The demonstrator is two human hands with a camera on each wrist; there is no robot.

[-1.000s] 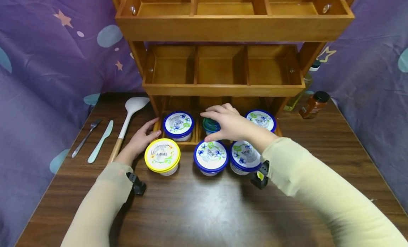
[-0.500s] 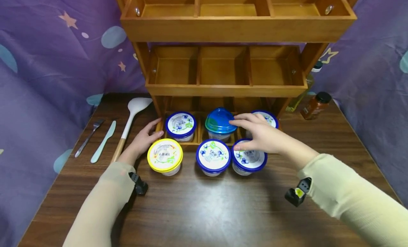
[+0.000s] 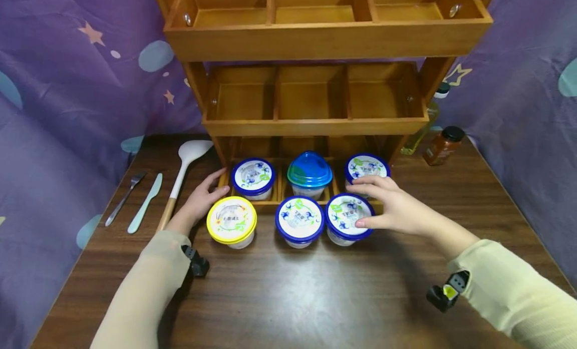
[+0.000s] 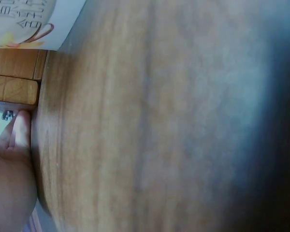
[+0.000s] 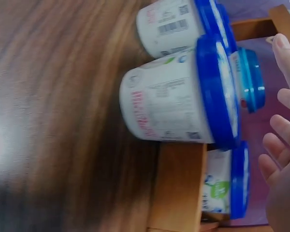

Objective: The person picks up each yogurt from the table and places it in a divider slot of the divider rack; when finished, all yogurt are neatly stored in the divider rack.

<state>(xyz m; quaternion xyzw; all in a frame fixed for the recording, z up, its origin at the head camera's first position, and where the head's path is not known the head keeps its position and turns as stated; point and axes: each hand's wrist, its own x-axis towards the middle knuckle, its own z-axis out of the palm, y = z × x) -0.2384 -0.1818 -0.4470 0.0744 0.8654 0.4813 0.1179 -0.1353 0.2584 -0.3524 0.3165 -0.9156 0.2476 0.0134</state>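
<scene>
My right hand (image 3: 383,206) hovers, fingers spread, over a white tub with a blue lid (image 3: 340,209) at the front right; in the right wrist view its fingers stand apart from that tub's lid (image 5: 217,92). Another blue-lidded tub (image 3: 299,219) stands left of it. In the rack's bottom tier sit a blue-lidded tub (image 3: 253,176) at left, a tub with a domed blue lid (image 3: 309,169) in the middle, and a blue-lidded tub (image 3: 367,166) at right. My left hand (image 3: 200,201) rests against the rack's left end, beside a yellow-lidded tub (image 3: 231,220).
The wooden rack (image 3: 315,127) rises in tiers at the back, each split into compartments. Left lie a fork (image 3: 123,201), a mint knife (image 3: 146,204) and a white ladle (image 3: 182,171). Right stand a black-capped jar (image 3: 444,146) and an oil bottle (image 3: 421,128).
My right hand has let go of the domed-lid tub in the middle compartment and moved right and toward me, over the front right tub. The left hand stays at the rack's end.
</scene>
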